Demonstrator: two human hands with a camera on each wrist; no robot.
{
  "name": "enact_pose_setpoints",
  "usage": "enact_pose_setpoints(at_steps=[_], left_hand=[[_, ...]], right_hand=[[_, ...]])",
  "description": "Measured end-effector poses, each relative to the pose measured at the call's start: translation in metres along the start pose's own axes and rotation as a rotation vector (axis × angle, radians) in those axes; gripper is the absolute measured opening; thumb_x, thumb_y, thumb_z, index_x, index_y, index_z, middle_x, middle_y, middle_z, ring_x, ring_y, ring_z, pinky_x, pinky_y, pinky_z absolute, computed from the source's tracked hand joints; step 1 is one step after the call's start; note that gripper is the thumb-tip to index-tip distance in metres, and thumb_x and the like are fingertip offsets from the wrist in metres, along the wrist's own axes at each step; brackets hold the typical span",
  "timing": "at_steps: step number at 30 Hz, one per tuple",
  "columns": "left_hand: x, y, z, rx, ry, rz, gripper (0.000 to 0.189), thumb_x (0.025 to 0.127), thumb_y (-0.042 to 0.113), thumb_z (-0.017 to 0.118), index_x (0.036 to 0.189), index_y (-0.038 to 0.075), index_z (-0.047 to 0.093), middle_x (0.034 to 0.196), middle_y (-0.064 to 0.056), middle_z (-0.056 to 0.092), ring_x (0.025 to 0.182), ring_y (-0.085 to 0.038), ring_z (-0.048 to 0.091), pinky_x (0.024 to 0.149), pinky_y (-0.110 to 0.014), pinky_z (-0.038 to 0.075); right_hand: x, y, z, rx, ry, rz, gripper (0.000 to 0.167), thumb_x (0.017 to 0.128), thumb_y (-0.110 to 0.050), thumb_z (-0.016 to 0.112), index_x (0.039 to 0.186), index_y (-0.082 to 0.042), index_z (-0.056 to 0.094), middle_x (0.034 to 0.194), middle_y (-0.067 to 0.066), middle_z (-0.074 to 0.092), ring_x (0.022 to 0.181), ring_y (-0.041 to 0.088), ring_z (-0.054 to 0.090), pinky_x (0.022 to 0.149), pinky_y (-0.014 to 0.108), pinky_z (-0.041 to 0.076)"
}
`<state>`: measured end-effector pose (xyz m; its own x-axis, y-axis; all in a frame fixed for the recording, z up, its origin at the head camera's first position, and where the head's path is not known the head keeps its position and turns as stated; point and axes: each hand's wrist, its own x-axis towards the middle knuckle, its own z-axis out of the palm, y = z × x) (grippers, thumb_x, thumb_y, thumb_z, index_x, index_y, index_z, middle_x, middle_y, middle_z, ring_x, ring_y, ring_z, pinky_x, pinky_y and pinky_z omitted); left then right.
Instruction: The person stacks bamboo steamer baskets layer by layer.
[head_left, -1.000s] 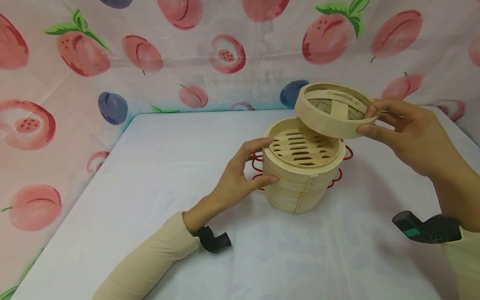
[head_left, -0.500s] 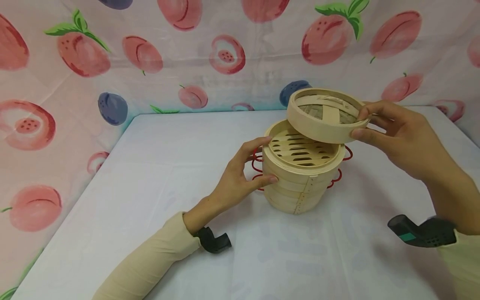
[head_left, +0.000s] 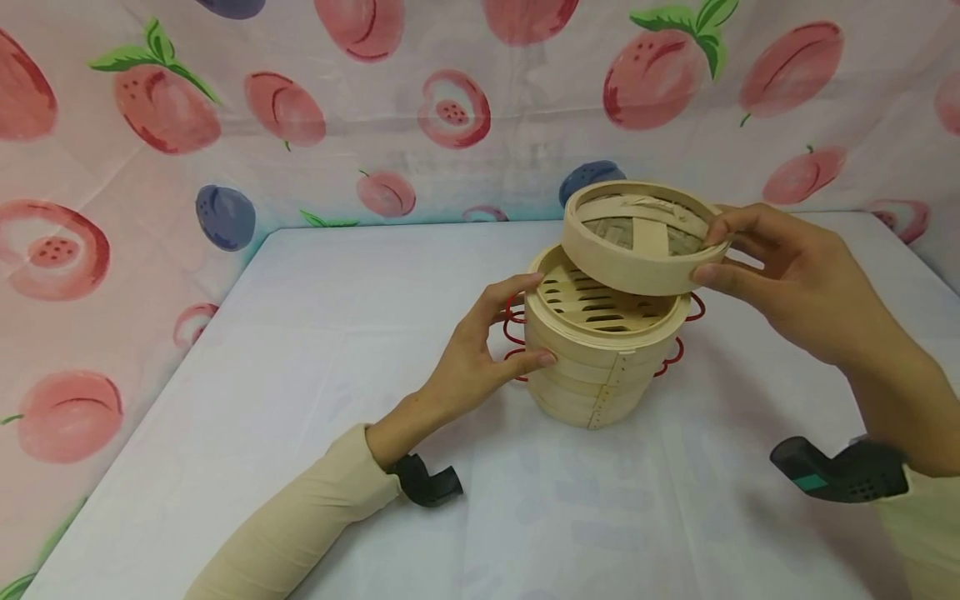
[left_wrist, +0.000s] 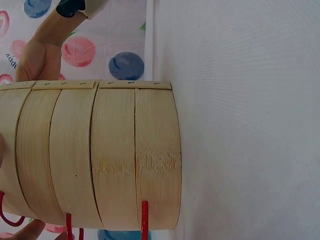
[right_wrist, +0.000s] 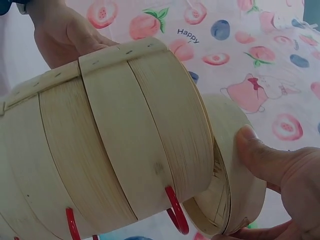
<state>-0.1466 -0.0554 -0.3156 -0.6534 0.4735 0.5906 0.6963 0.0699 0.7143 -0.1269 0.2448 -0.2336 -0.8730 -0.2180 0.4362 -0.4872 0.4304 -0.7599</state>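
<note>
A round bamboo steamer [head_left: 581, 375] of stacked tiers stands on the white table, red loops on both sides and a slotted rack showing in its top tier. My left hand [head_left: 472, 350] grips its left side, thumb on the front wall and fingers at the upper rim. Between thumb and fingers of my right hand [head_left: 802, 287], the right edge of the bamboo lid [head_left: 622, 265] is pinched. Tilted, the lid overlaps the back and right of the steamer's opening. From the right wrist view, the lid [right_wrist: 247, 170] leans at an angle to the top rim, its woven underside partly visible.
White cloth covers the table [head_left: 360, 333]. Behind it hangs a pink curtain [head_left: 525, 108] printed with peaches and plums. Black wrist cameras sit on both forearms, the left camera [head_left: 427, 482] close above the cloth.
My right hand has brought the lid left and slightly down, further over the steamer's opening. The left hand and the steamer have stayed in place.
</note>
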Motion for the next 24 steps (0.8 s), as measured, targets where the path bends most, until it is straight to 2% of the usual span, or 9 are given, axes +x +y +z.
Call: enact_pose_setpoints(at_steps=[9,14,17,21,24], left_hand=[[0.0000,-0.0001,-0.0004,-0.004,-0.003,0.008,0.086,0.074,-0.001,0.080,0.143,0.016,0.031,0.147,-0.001,0.035,0.124,-0.020,0.045,0.093,-0.046,0.045],[-0.0001,0.0002,-0.0009,0.010,-0.002,0.012,0.089,0.074,-0.001,0.080,0.144,0.016,0.027,0.149,-0.001,0.032,0.126,-0.020,0.044,0.095,-0.043,0.044],[-0.0004,0.0001,-0.0011,0.017,-0.001,0.025,0.090,0.074,-0.002,0.080,0.144,0.015,0.026,0.151,-0.001,0.031,0.127,-0.021,0.043,0.096,-0.046,0.043],[-0.0003,-0.0001,-0.0009,0.017,0.003,0.041,0.092,0.074,-0.002,0.080,0.144,0.016,0.024,0.151,-0.002,0.029,0.127,-0.021,0.044,0.096,-0.049,0.041],[-0.0001,-0.0007,-0.0008,0.027,0.005,0.036,0.094,0.074,-0.001,0.080,0.145,0.017,0.022,0.150,-0.003,0.030,0.126,-0.021,0.044,0.098,-0.046,0.041]], right_hand=[[-0.0014,-0.0069,0.0038,0.032,-0.042,-0.032,0.030,0.080,0.016,0.067,0.106,0.005,0.054,0.118,0.012,0.054,0.110,0.020,0.052,0.090,0.015,0.044],[-0.0036,-0.0094,0.0049,0.035,-0.063,-0.033,0.031,0.081,0.016,0.066,0.107,0.005,0.055,0.119,0.012,0.053,0.112,0.021,0.050,0.086,0.015,0.047],[-0.0042,-0.0094,0.0056,0.048,-0.081,-0.050,0.032,0.080,0.017,0.066,0.108,0.005,0.054,0.116,0.013,0.052,0.109,0.021,0.051,0.083,0.016,0.049],[-0.0042,-0.0081,0.0060,0.168,-0.110,-0.085,0.032,0.079,0.022,0.064,0.106,0.008,0.054,0.113,0.017,0.050,0.104,0.024,0.051,0.085,0.018,0.049],[-0.0040,-0.0073,0.0061,0.270,-0.135,-0.110,0.031,0.078,0.024,0.063,0.104,0.009,0.054,0.112,0.020,0.048,0.106,0.026,0.048,0.089,0.019,0.047]])
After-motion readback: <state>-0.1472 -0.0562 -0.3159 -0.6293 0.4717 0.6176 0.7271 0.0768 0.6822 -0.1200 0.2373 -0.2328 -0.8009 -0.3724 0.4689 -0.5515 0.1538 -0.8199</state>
